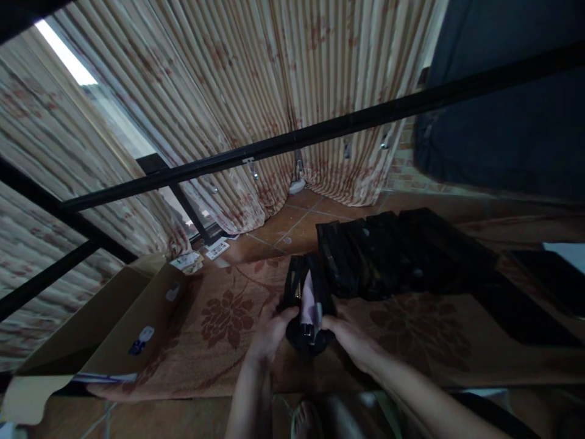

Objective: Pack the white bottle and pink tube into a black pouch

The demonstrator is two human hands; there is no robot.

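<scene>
Black case [307, 302] | long axis runs away from person | both hands: left [270, 332], right [350, 338] gripping near end

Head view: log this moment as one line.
left hand: holds black item | right hand: holds same item | item over rug | black stack behind | box left

Both arms reached forward, close together. The left hand [270, 331] and the right hand [350, 339] curled their fingers around the sides of the black case [307, 305], one on each side.
</scene>
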